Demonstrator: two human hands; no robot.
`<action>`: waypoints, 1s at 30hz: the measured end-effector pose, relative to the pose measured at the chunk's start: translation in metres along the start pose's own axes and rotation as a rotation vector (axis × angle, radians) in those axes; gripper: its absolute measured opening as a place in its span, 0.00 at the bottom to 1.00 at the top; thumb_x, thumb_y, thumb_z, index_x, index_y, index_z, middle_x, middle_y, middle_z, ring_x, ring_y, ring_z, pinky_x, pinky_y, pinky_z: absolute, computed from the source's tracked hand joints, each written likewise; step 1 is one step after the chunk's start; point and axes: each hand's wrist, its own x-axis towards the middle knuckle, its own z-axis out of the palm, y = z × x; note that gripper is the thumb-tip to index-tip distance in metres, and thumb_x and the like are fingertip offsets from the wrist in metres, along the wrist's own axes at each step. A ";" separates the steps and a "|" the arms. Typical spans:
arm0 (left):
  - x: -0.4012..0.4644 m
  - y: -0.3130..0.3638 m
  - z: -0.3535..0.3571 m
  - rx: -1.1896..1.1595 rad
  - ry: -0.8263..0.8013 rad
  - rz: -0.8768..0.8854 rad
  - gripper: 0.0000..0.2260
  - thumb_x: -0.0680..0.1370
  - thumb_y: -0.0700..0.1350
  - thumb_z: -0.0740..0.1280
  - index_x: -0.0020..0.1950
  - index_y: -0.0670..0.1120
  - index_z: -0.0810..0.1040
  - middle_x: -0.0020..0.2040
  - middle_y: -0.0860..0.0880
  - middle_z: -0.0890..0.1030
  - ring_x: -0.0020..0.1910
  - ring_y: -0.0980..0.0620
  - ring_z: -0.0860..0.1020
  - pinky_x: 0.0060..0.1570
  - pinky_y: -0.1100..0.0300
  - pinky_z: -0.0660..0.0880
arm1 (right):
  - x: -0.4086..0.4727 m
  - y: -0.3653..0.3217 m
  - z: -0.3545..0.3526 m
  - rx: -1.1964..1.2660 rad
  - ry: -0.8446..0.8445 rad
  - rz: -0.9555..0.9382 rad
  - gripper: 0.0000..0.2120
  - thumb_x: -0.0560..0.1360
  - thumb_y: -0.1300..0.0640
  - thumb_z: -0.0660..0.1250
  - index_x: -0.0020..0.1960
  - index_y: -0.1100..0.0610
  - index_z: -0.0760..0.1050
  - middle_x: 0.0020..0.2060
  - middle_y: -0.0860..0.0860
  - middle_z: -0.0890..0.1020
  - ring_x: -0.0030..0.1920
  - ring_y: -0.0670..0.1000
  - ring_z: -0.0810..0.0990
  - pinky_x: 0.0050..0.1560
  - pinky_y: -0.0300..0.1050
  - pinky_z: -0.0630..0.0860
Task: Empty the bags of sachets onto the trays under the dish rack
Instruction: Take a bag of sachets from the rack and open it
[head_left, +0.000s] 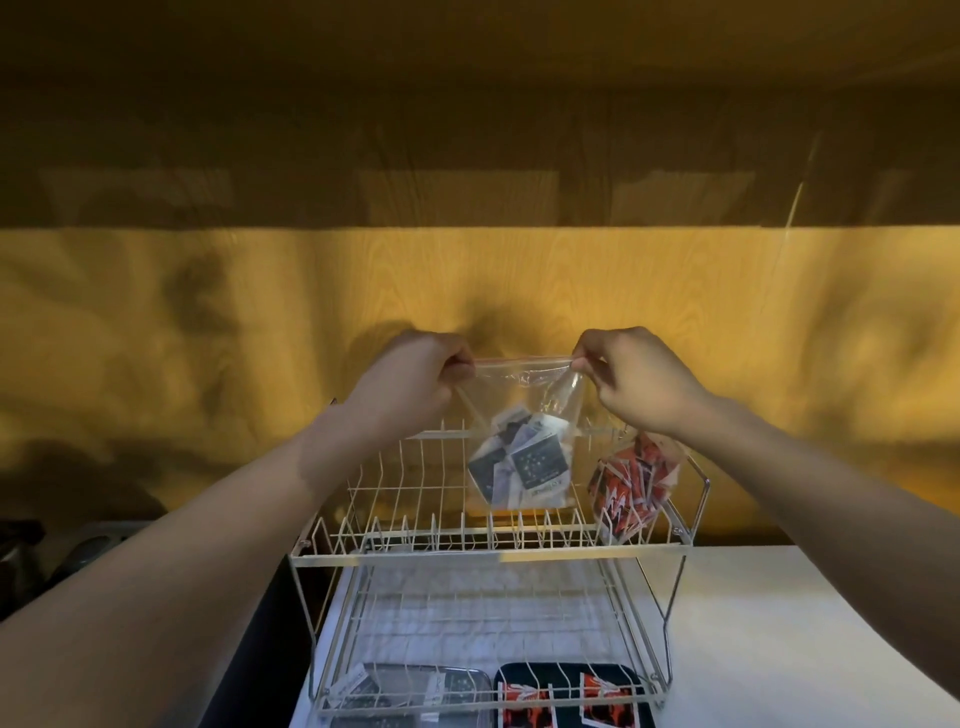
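Left hand: my left hand (415, 379) is closed in a pinch on the left top corner of a clear zip bag (519, 415).
Right hand: my right hand (636, 382) pinches the right top corner of the same bag, fingers curled shut on the thin plastic.
Bag between my hands: soft, see-through, crinkled film with a red strip along its top edge, stretched level from one pinch to the other and hanging straight down below them.
Inside the bag: square dark sachets (519, 467) with pale speckled print, bunched at the bottom, well below my fingers.
Below my right hand: a second clear bag (634, 483) stuffed with red, black and white sachets, resting in the right end of the top tier.
Dish rack: a two-tier dish rack (493, 551) of thin pale wire, upright prongs on the top tier, directly under the hanging bag.
Under the rack, left: a grey tray (467, 678) holding a few dark speckled sachets.
Under the rack, right: a black tray with rounded corners (636, 678) holding red and black sachets.
Surface: a smooth white counter (779, 623), with a yellow wood-grain wall (208, 338) beyond my hands.
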 end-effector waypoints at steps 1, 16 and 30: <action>-0.002 -0.001 -0.002 -0.006 0.005 -0.007 0.05 0.78 0.40 0.66 0.50 0.45 0.83 0.41 0.51 0.83 0.39 0.54 0.80 0.40 0.60 0.77 | 0.000 -0.003 -0.001 -0.001 0.003 -0.002 0.06 0.78 0.58 0.64 0.47 0.59 0.79 0.32 0.51 0.81 0.31 0.52 0.76 0.31 0.45 0.71; -0.065 -0.007 -0.045 -0.178 0.305 -0.145 0.04 0.77 0.41 0.69 0.46 0.45 0.84 0.39 0.49 0.84 0.38 0.53 0.79 0.40 0.61 0.75 | -0.013 -0.075 -0.015 0.328 0.136 0.014 0.07 0.77 0.59 0.67 0.42 0.59 0.81 0.30 0.47 0.80 0.31 0.39 0.76 0.31 0.30 0.66; -0.214 0.021 -0.049 -0.465 0.327 -0.405 0.09 0.77 0.39 0.69 0.42 0.54 0.81 0.42 0.54 0.85 0.39 0.58 0.82 0.41 0.67 0.78 | -0.098 -0.140 0.019 0.671 0.019 -0.010 0.06 0.76 0.61 0.68 0.43 0.52 0.81 0.36 0.45 0.84 0.41 0.45 0.82 0.42 0.32 0.76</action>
